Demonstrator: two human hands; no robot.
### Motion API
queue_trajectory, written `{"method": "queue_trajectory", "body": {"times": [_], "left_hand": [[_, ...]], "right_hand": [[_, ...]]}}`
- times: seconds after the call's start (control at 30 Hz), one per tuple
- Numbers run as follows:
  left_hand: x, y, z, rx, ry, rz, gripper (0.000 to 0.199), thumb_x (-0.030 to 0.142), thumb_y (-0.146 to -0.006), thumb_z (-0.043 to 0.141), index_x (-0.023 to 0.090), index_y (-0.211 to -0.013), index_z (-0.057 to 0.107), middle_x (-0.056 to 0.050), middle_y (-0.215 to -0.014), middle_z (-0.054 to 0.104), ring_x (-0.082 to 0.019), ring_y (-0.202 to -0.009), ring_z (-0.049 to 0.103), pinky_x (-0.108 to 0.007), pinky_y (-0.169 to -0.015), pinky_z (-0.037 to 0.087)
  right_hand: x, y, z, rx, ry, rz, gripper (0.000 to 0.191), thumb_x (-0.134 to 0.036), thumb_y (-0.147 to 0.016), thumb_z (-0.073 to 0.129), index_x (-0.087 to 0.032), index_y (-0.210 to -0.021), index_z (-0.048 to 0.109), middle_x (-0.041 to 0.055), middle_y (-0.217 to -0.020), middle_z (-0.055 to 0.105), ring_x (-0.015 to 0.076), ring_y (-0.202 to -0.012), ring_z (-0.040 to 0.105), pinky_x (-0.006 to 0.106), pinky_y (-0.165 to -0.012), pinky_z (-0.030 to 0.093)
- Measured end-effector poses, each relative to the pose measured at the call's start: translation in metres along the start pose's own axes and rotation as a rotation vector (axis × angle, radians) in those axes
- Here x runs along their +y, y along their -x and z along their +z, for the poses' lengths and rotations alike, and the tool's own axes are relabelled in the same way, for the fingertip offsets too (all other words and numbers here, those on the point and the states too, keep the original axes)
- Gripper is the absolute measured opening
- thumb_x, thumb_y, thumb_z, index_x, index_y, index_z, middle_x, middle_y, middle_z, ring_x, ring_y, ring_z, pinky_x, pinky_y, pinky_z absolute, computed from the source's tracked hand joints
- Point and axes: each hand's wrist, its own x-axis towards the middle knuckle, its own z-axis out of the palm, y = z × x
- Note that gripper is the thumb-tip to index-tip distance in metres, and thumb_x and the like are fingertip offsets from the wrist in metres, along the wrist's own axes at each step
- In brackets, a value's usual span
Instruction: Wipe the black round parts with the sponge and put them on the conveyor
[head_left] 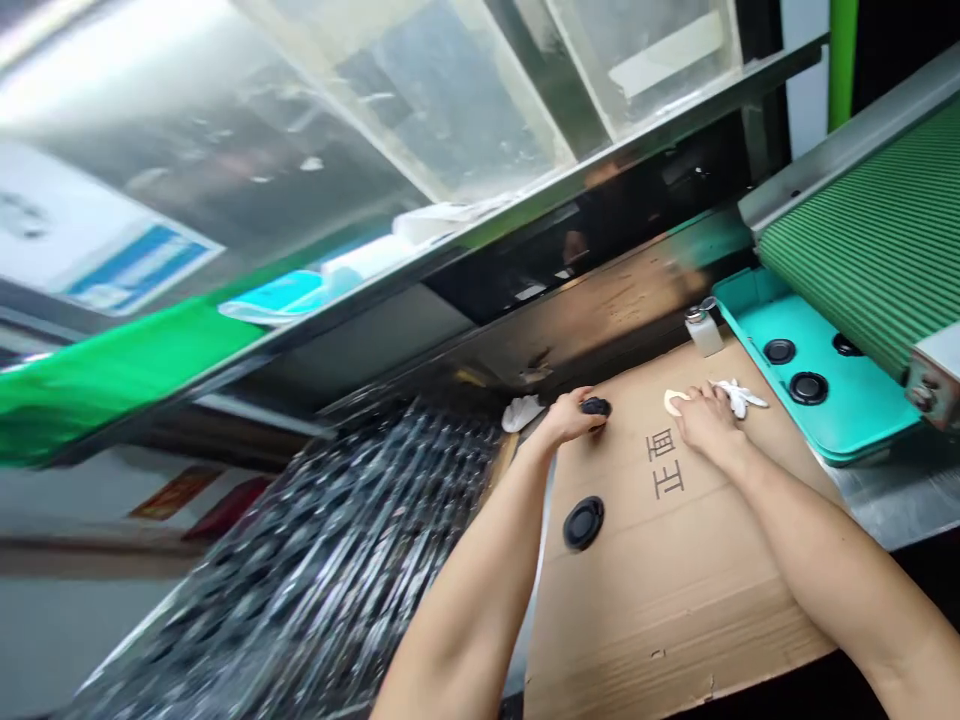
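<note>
Over the far left part of a cardboard sheet (pixel 720 560), my left hand (pixel 571 416) is closed on a small black part (pixel 597 407); its exact kind is unclear. Farther right, my right hand (pixel 705 418) has its fingers closed on a cream-coloured wiping pad (pixel 676 401) near the cardboard surface. A crumpled white cloth (pixel 739 397) lies just beyond that hand. Nearer to me, a black round part with a raised ring (pixel 583 523) rests on the cardboard, touched by neither hand.
A small dispenser bottle (pixel 703 332) stands at the cardboard's far edge. On the right, a teal tray (pixel 832 440) holds several black round parts beneath a green conveyor belt (pixel 870 230). Blurred clear plastic trays (pixel 315 570) fill the left. A metal machine ledge (pixel 525 200) runs above.
</note>
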Motion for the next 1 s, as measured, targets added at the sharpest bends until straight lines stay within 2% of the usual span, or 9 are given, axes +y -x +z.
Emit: {"method": "queue_trajectory", "body": {"times": [0.2, 0.37, 0.47, 0.57, 0.67, 0.73, 0.8, 0.9, 1.0], "left_hand": [[0.010, -0.003, -0.012, -0.064, 0.019, -0.029, 0.047, 0.015, -0.054, 0.085, 0.012, -0.099, 0.075, -0.013, -0.102, 0.076, -0.028, -0.102, 0.069, -0.031, -0.093, 0.050], [0.010, 0.013, -0.015, -0.086, 0.074, 0.059, 0.049, 0.020, -0.063, 0.085, 0.010, -0.110, 0.074, -0.016, -0.117, 0.073, -0.029, -0.110, 0.066, -0.033, -0.097, 0.049], [0.036, 0.081, -0.001, -0.205, 0.232, 0.435, 0.051, 0.031, -0.075, 0.080, 0.015, -0.123, 0.069, -0.013, -0.123, 0.069, -0.026, -0.112, 0.064, -0.033, -0.100, 0.049], [0.052, 0.189, 0.026, -0.454, 0.446, 0.872, 0.059, 0.041, -0.078, 0.079, 0.019, -0.131, 0.065, -0.013, -0.125, 0.066, -0.024, -0.116, 0.062, -0.031, -0.104, 0.047], [0.040, 0.291, 0.069, -0.722, 0.602, 0.878, 0.063, 0.046, -0.085, 0.071, 0.023, -0.142, 0.057, -0.014, -0.131, 0.062, -0.025, -0.116, 0.062, -0.033, -0.102, 0.049], [0.018, 0.332, 0.111, -0.957, 0.739, 0.820, 0.052, 0.049, -0.091, 0.063, 0.030, -0.139, 0.060, -0.011, -0.129, 0.064, -0.024, -0.117, 0.063, -0.033, -0.102, 0.049], [-0.004, 0.353, 0.162, -0.966, 0.791, 0.560, 0.060, 0.057, -0.082, 0.071, 0.029, -0.134, 0.065, -0.011, -0.131, 0.063, -0.028, -0.122, 0.059, -0.037, -0.108, 0.044], [-0.023, 0.364, 0.226, -0.948, 0.560, 0.156, 0.057, 0.058, -0.085, 0.064, 0.028, -0.134, 0.064, -0.010, -0.136, 0.063, -0.031, -0.128, 0.056, -0.041, -0.114, 0.038], [-0.031, 0.368, 0.249, -1.036, 0.391, 0.202, 0.057, 0.051, -0.076, 0.074, 0.028, -0.129, 0.068, -0.009, -0.133, 0.065, -0.032, -0.127, 0.057, -0.040, -0.113, 0.038]], "right_hand": [[0.010, -0.005, 0.007, 0.024, 0.123, -0.006, 0.039, -0.032, -0.096, 0.043, -0.027, -0.127, 0.067, 0.0131, -0.125, 0.066, 0.0344, -0.112, 0.051, 0.047, -0.092, 0.037], [0.026, -0.009, 0.012, -0.007, 0.224, -0.004, 0.042, -0.041, -0.097, 0.041, -0.032, -0.132, 0.063, 0.0095, -0.134, 0.061, 0.0347, -0.116, 0.052, 0.048, -0.094, 0.041], [0.028, 0.013, 0.001, -0.004, 0.270, 0.076, 0.045, -0.038, -0.096, 0.044, -0.027, -0.136, 0.061, 0.0161, -0.136, 0.058, 0.0382, -0.119, 0.051, 0.051, -0.093, 0.044], [0.007, 0.061, -0.035, 0.199, 0.209, 0.010, 0.046, -0.033, -0.093, 0.053, -0.022, -0.137, 0.060, 0.0192, -0.137, 0.056, 0.0385, -0.120, 0.052, 0.055, -0.097, 0.045], [-0.023, 0.135, -0.082, 0.465, -0.105, -0.320, 0.034, -0.024, -0.094, 0.053, -0.022, -0.126, 0.064, 0.0118, -0.124, 0.065, 0.0276, -0.112, 0.061, 0.046, -0.098, 0.050], [-0.033, 0.190, -0.102, 0.574, -0.235, -0.390, 0.028, -0.018, -0.092, 0.058, -0.023, -0.119, 0.066, 0.0078, -0.116, 0.069, 0.0220, -0.102, 0.066, 0.038, -0.090, 0.054], [-0.025, 0.246, -0.103, 0.754, -0.241, -0.218, 0.028, -0.015, -0.090, 0.062, -0.024, -0.116, 0.068, 0.0052, -0.104, 0.071, 0.0203, -0.093, 0.068, 0.037, -0.085, 0.056], [0.020, 0.322, -0.077, 1.082, -0.126, 0.400, 0.022, -0.021, -0.092, 0.059, -0.020, -0.112, 0.068, 0.0087, -0.105, 0.068, 0.0216, -0.096, 0.066, 0.039, -0.085, 0.055], [0.087, 0.356, -0.039, 0.921, -0.134, 0.744, 0.054, -0.040, -0.083, 0.070, -0.015, -0.130, 0.059, 0.0168, -0.126, 0.062, 0.0265, -0.106, 0.063, 0.043, -0.088, 0.055]]}}
